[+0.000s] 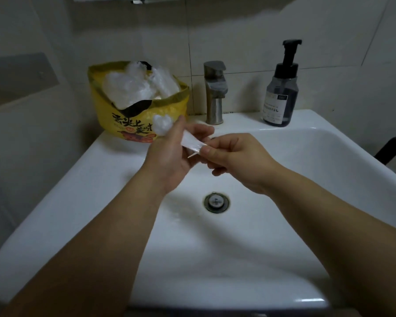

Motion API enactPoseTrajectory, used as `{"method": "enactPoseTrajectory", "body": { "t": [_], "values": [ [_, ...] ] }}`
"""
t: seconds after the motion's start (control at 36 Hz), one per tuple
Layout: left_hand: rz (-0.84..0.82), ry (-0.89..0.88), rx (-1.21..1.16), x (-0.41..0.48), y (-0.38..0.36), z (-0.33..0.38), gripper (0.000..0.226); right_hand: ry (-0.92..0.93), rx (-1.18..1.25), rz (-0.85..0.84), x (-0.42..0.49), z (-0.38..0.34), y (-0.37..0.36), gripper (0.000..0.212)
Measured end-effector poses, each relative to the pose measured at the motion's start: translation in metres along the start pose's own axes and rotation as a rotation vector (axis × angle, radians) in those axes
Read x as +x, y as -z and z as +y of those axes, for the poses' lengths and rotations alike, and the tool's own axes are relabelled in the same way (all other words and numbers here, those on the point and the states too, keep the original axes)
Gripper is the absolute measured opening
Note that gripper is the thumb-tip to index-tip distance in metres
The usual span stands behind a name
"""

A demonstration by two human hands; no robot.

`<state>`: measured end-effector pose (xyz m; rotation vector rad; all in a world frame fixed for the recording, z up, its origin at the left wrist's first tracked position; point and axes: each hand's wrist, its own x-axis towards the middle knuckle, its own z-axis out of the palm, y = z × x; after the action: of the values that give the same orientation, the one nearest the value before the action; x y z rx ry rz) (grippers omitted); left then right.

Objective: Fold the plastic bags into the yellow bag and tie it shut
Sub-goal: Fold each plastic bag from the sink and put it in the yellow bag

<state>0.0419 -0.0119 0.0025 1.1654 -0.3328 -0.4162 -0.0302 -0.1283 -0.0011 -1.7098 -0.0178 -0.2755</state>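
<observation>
Above the white ceramic sink [55, 213], slightly left of its middle, both hands hold one clear, thin plastic bag [191, 141] that is gathered into a flat, narrow strip. The left hand [169, 154] has its fingers curled round the far-left part of the strip, and a puffy, crumpled end sticks out past the thumb. The right hand [233, 156] pinches the narrow tip between thumb and forefinger, with the other fingers curled in beneath.

The strip's long axis runs from far left to near right. Its crumpled end points toward the yellow printed plastic bag [101, 106] and lies just in front of it; whether the two touch is unclear. The tapered end points right, into the right hand.

The yellow bag stands upright on the sink's far-left rim, left of the brushed-metal tap [214, 92]. Its mouth is wide open and heaped with clear plastic bags [128, 88]. The task looks well along, since most bags seem packed already. What appears to remain is finishing this fold, tucking the strip in, and then gathering and knotting the yellow bag's mouth, which is not yet tied.
</observation>
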Motion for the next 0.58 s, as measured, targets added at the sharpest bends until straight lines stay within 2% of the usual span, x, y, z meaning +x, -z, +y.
{"method": "enactPoseTrajectory", "body": {
  "t": [0.08, 0.17, 0.31, 0.42, 0.5, 0.58],
  "values": [
    [0.159, -0.058, -0.062, -0.005, 0.001, 0.006, 0.042, -0.033, -0.016, -0.027, -0.001, -0.003, -0.002, 0.011],
    [0.277, -0.128, -0.023, -0.006, 0.005, 0.016, 0.044, -0.055, -0.015, -0.064, 0.001, -0.014, -0.008, 0.012],
    [0.37, -0.132, -0.013, -0.002, 0.013, 0.041, 0.056, -0.013, -0.086, -0.13, 0.016, -0.042, -0.017, 0.015],
    [0.362, -0.091, 0.071, 0.012, 0.031, 0.069, 0.07, 0.02, -0.167, -0.146, 0.039, -0.065, -0.026, 0.016],
    [0.386, -0.087, 0.208, 0.026, 0.046, 0.087, 0.059, 0.048, -0.184, -0.067, 0.064, -0.073, -0.028, 0.018],
    [0.413, -0.229, 0.375, 0.034, 0.06, 0.111, 0.045, 0.065, -0.186, 0.138, 0.095, -0.077, -0.027, 0.022]
  ]
}}
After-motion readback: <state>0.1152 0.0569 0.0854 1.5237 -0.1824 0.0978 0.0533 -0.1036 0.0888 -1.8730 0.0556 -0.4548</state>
